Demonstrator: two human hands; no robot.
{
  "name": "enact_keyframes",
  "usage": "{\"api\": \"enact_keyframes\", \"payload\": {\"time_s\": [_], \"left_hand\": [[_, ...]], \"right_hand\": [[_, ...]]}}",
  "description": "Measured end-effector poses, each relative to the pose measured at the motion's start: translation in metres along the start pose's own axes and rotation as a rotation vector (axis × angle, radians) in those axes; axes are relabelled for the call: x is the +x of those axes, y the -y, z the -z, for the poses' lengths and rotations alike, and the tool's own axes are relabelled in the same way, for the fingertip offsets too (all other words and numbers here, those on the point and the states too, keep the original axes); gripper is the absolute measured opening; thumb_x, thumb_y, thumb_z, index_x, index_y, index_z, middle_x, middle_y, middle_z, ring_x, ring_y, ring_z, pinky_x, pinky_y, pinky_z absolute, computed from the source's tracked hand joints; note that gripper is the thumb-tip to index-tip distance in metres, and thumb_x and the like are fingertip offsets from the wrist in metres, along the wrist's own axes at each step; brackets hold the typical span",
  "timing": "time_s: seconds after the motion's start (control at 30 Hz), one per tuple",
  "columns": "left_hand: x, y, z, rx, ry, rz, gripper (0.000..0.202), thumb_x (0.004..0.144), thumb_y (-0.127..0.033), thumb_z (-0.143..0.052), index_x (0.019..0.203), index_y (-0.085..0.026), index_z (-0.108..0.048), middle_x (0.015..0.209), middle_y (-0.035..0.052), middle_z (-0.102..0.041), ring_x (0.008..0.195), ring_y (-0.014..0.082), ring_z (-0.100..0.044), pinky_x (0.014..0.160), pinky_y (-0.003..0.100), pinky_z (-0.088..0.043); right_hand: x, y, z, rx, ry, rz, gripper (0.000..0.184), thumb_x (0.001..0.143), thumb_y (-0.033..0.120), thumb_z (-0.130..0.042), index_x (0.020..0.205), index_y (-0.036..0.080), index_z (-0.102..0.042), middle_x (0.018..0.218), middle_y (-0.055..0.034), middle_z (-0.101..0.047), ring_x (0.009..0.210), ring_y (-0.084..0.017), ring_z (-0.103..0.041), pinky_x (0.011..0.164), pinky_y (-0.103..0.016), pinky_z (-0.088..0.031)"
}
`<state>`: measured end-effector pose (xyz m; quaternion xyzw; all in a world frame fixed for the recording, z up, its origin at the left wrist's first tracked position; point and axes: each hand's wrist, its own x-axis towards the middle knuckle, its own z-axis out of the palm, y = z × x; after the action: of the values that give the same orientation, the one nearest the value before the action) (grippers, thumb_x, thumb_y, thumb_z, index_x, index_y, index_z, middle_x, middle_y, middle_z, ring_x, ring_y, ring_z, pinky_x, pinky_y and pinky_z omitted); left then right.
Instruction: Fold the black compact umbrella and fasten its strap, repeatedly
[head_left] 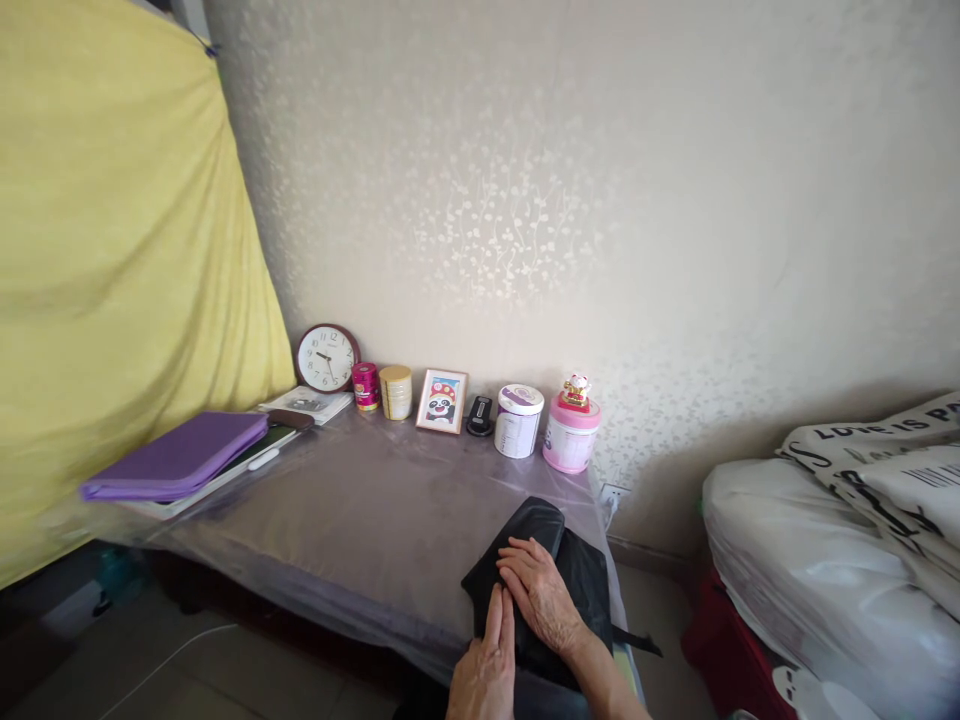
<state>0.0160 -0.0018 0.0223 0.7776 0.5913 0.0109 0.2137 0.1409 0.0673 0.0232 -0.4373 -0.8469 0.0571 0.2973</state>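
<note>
A black folded fabric item (589,585) with a thin strap trailing off its right side lies at the near right corner of the table; I cannot make out its exact kind. Flat on top of it rests my right hand (546,595), fingers stretched out and close together. Just left of that, my left hand (486,655) touches the fabric's near left part with straight fingers, beside the right hand. Neither hand grips anything that I can see. Both hands and forearms cover part of the fabric's near side.
The table (352,510) has a clear plastic cover. Along the wall stand a round clock (328,358), a pink can (365,387), a panda picture (442,402) and two tubs, one topped by a cat figurine (577,392). A purple folder (180,455) lies left; a plastic-wrapped bundle (810,540) sits right.
</note>
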Motion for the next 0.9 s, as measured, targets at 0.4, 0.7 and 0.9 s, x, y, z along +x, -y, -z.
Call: {"api": "enact_keyframes", "payload": {"time_s": [0.4,0.7,0.9], "left_hand": [[0.006,0.005,-0.014,-0.047,-0.012,0.037,0.087,0.064,0.005,-0.032,0.139,-0.022,0.002,0.147,0.0088,0.003,0.100,0.0217,-0.058,0.081,0.031,-0.046],[0.001,-0.001,-0.001,-0.084,0.027,0.093,0.088,0.065,0.002,-0.038,0.139,-0.025,0.002,0.147,0.0120,-0.010,0.096,0.0247,-0.060,0.078,0.034,-0.047],[-0.004,0.000,0.000,-0.104,-0.001,0.063,0.087,0.067,0.002,-0.036,0.138,-0.025,0.006,0.147,0.0137,-0.011,0.094,0.0227,-0.061,0.076,0.030,-0.047]], "right_hand": [[0.046,-0.060,0.003,-0.172,0.040,-0.151,0.031,0.090,0.024,-0.035,0.090,0.025,-0.066,0.098,-0.0007,-0.068,0.112,-0.018,-0.048,0.104,-0.040,-0.021],[0.061,-0.094,0.004,-0.127,-0.024,-0.419,0.033,0.088,0.028,-0.034,0.088,0.022,-0.066,0.095,-0.0052,-0.068,0.094,-0.019,-0.060,0.085,-0.029,-0.041],[0.018,-0.111,0.036,-0.128,-0.221,-0.690,0.038,0.085,0.033,-0.030,0.096,0.017,-0.062,0.099,-0.0106,-0.067,0.093,-0.022,-0.062,0.081,-0.033,-0.044]]}}
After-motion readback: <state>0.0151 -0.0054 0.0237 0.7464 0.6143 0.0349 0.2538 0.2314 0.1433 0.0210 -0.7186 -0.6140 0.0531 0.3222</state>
